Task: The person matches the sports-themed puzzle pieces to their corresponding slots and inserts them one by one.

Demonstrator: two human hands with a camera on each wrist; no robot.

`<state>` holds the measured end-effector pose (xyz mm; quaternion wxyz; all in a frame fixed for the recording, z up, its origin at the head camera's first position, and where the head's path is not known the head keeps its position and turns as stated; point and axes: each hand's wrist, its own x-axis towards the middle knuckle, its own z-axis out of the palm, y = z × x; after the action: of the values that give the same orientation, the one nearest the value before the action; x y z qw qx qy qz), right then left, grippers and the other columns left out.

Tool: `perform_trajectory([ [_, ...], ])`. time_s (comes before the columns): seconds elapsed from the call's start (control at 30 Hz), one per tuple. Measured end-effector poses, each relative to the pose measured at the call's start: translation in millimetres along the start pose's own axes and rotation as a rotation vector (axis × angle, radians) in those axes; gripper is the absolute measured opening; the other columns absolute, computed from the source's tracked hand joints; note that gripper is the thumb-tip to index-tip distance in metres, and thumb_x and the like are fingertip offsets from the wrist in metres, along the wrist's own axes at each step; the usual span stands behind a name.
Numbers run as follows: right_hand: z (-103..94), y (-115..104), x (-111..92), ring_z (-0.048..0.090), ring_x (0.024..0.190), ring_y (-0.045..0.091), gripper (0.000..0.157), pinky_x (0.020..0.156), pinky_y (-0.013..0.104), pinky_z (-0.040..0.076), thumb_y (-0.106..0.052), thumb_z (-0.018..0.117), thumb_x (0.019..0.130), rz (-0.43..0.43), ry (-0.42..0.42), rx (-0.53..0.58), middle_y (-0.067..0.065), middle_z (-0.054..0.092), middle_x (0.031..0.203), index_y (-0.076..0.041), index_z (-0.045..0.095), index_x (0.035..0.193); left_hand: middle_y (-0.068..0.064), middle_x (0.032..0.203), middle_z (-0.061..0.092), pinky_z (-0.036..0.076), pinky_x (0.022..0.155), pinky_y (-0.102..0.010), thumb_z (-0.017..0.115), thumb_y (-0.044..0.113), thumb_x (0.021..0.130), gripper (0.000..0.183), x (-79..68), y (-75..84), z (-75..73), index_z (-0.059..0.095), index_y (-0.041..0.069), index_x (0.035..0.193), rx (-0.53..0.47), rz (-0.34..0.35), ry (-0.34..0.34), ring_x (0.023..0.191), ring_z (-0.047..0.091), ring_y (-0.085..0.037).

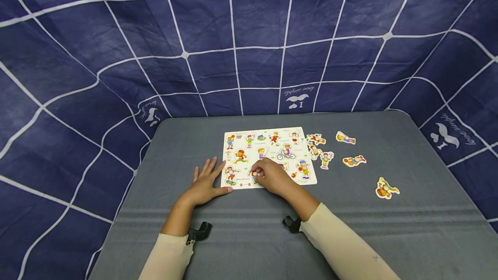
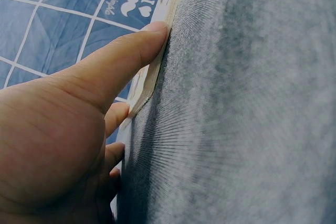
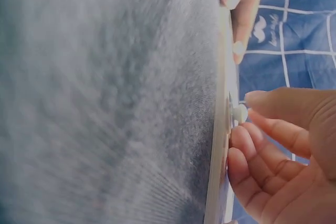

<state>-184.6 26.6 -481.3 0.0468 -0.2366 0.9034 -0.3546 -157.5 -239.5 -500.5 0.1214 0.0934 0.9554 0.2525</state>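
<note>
A white wooden knob puzzle board (image 1: 249,187), printed with sports figures, lies on the grey table. My left hand (image 1: 204,188) rests at its left edge with fingers spread; in the left wrist view the thumb (image 2: 134,51) touches the board's side. Over the board's lower middle, my right hand (image 1: 270,176) bends its fingers down to a puzzle piece (image 1: 254,173) partly hidden under them. The right wrist view shows that piece's small white knob (image 3: 240,113) at the tips of the thumb and index finger, with the other fingers curled close to the board.
Several loose figure pieces lie right of the board, some clustered at its edge, such as one piece (image 1: 327,159). Farther right are a piece with a ball (image 1: 354,160) and a brown-and-green one (image 1: 386,188). A blue checked cloth (image 1: 256,68) hangs behind the table.
</note>
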Motion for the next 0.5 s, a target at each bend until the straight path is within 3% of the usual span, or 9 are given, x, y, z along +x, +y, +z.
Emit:
perform_trajectory([
  [0.5, -21.8, 10, -20, 0.062, 0.082, 0.010, 0.017, 0.076, 0.024, 0.054, -0.011, 0.072, 0.092, 0.137, 0.185, 0.260, 0.003, 0.067, 0.095, -0.006, 0.074, 0.108, -0.015, 0.172, 0.006, -0.008, 0.122, -0.068, 0.073, 0.059, 0.086, 0.100, -1.0, 0.6, -1.6, 0.022, 0.023, 0.163, -0.004, 0.000, -0.008, 0.159, -0.003, -0.039],
])
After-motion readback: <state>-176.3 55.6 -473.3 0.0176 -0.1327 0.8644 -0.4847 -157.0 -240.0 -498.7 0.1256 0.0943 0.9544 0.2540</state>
